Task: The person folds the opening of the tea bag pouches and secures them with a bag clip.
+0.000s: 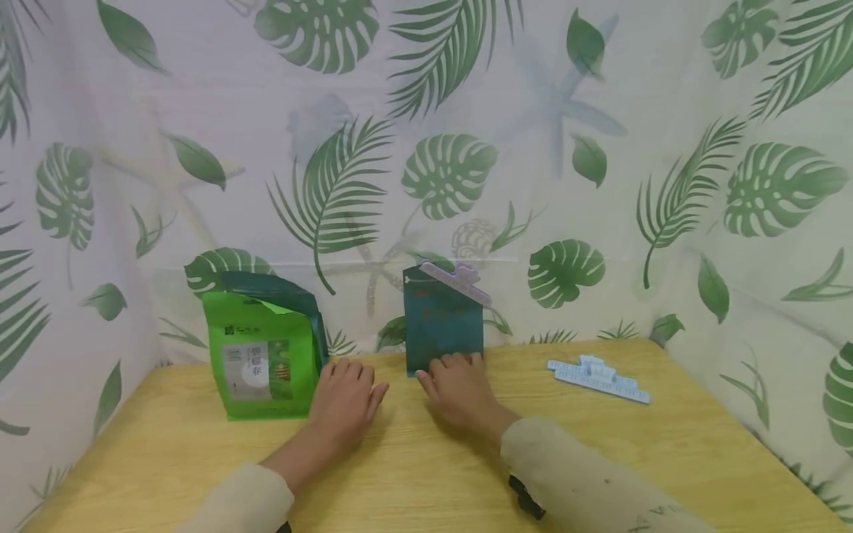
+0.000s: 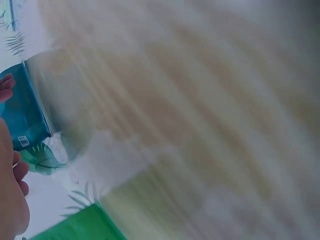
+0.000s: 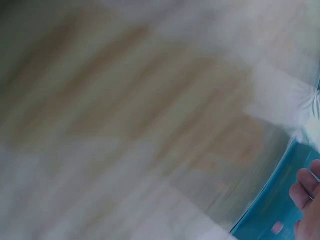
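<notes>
Teal pouch: stands upright on the table (image 1: 413, 481) near the leaf-print backdrop (image 1: 553, 207); its flat face (image 1: 436, 326) points toward the person.
Purple clip (image 1: 456, 283): slants across the pouch's upper right corner, probably to pinch the mouth closed there.
Right hand (image 1: 463, 392): fingers relaxed and slightly bent, in front of the pouch's base, gripping nothing; perhaps simply resting. Whether fingertips touch the pouch, I cannot tell.
Left hand (image 1: 346, 400): loosely spread, holding nothing, just beside the green pouch (image 1: 300, 348); contact is unclear.
Dark pouch (image 1: 273, 285): behind the green one, mostly hidden, likely grouped to leave the middle free.
Light blue clip bars (image 1: 600, 379): lie at right, seemingly within easy reach; one clip or two, I cannot tell.
Left wrist view: shows a small white label (image 2: 23, 141) low on a teal pouch, unseen from the head.
Right wrist view: lacks the clips.
</notes>
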Tool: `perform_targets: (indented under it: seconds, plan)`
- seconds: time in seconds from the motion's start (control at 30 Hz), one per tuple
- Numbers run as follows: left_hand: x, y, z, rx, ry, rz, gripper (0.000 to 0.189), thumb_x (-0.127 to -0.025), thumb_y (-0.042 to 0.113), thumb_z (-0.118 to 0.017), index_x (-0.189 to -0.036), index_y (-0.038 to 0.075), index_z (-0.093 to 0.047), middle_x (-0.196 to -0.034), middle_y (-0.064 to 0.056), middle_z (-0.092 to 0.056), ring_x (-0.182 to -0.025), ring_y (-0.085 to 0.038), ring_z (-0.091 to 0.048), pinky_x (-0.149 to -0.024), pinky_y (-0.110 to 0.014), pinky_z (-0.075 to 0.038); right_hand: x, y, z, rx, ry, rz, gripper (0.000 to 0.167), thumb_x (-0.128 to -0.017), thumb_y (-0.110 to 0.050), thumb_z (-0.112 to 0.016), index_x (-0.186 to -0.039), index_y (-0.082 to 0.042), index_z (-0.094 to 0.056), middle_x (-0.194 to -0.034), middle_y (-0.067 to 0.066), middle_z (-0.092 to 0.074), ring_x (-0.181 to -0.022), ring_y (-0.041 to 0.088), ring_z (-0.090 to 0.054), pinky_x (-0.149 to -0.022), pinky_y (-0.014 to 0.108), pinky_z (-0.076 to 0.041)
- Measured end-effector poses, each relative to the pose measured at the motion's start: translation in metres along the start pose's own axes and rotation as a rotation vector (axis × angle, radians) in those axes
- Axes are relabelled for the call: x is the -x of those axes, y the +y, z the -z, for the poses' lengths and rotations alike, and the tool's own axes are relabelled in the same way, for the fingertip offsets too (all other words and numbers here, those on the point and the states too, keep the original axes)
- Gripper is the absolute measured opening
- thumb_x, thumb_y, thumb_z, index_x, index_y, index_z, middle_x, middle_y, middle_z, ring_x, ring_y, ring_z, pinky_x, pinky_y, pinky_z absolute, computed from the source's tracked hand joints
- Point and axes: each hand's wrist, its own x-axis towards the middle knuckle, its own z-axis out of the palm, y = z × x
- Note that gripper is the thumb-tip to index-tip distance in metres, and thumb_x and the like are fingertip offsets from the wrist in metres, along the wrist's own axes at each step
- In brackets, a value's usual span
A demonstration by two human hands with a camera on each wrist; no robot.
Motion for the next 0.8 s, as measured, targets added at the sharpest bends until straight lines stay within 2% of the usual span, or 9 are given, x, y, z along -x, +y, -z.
perform_targets:
  seconds: [0.13, 0.3, 0.4, 0.47, 0.57, 0.67, 0.8]
  plan:
    - [0.009, -0.011, 0.004, 0.005, 0.098, -0.057, 0.032, -0.103, 0.040, -0.053, -0.096, 0.010, -0.062, -0.092, -0.006, -0.063, -0.095, -0.027, -0.057, -0.088, -0.045, -0.044, -0.004, -0.014, -0.001, -0.014, 0.015, 0.036, 0.042, -0.107, -0.045, -0.039, -0.094, -0.014, -0.064, -0.092, 0.003, -0.067, -0.091, 0.025, -0.061, -0.083, 0.047, -0.038]
    - [0.019, -0.027, 0.009, 0.037, 0.273, -0.141, 0.027, -0.101, 0.034, -0.056, -0.088, 0.011, -0.062, -0.082, -0.004, -0.064, -0.085, -0.027, -0.059, -0.080, -0.044, -0.046, -0.007, -0.030, -0.001, 0.011, 0.003, 0.070, 0.041, -0.107, -0.044, -0.037, -0.096, -0.015, -0.063, -0.095, 0.002, -0.067, -0.092, 0.023, -0.061, -0.084, 0.046, -0.039]
    - [0.024, -0.039, 0.011, 0.035, 0.374, -0.174, 0.036, -0.105, 0.036, -0.046, -0.085, 0.010, -0.061, -0.078, -0.004, -0.064, -0.079, -0.027, -0.060, -0.075, -0.044, -0.047, -0.010, -0.039, 0.000, 0.011, 0.003, 0.085, 0.042, -0.108, -0.043, -0.036, -0.097, -0.014, -0.064, -0.095, 0.002, -0.067, -0.090, 0.022, -0.060, -0.082, 0.044, -0.038]
    - [0.028, -0.047, 0.013, 0.036, 0.417, -0.180, 0.044, -0.107, 0.038, -0.038, -0.083, 0.009, -0.061, -0.076, -0.005, -0.065, -0.076, -0.028, -0.060, -0.073, -0.045, -0.047, -0.013, -0.045, -0.001, 0.007, 0.005, 0.097, 0.042, -0.108, -0.042, -0.036, -0.099, -0.013, -0.065, -0.097, 0.001, -0.068, -0.090, 0.021, -0.059, -0.082, 0.043, -0.037]
    - [0.034, -0.058, 0.014, 0.038, 0.437, -0.166, 0.051, -0.108, 0.040, -0.032, -0.082, 0.009, -0.061, -0.075, -0.006, -0.066, -0.076, -0.030, -0.061, -0.074, -0.047, -0.048, -0.015, -0.053, -0.002, 0.019, 0.001, 0.119, 0.043, -0.108, -0.043, -0.034, -0.100, -0.014, -0.065, -0.101, 0.001, -0.069, -0.092, 0.021, -0.060, -0.082, 0.042, -0.037]
    - [0.041, -0.068, 0.017, 0.041, 0.423, -0.149, 0.047, -0.107, 0.038, -0.037, -0.082, 0.008, -0.063, -0.077, -0.008, -0.068, -0.079, -0.032, -0.062, -0.076, -0.048, -0.049, -0.016, -0.060, -0.005, 0.031, -0.013, 0.129, 0.044, -0.108, -0.044, -0.032, -0.100, -0.015, -0.063, -0.105, 0.000, -0.069, -0.100, 0.020, -0.061, -0.084, 0.043, -0.036]
    - [0.052, -0.081, 0.023, 0.040, 0.406, -0.126, 0.040, -0.104, 0.036, -0.044, -0.085, 0.007, -0.064, -0.080, -0.010, -0.069, -0.083, -0.033, -0.062, -0.076, -0.047, -0.047, -0.020, -0.071, -0.008, 0.044, -0.018, 0.148, 0.044, -0.108, -0.046, -0.029, -0.096, -0.017, -0.060, -0.099, -0.002, -0.066, -0.100, 0.018, -0.061, -0.083, 0.042, -0.034]
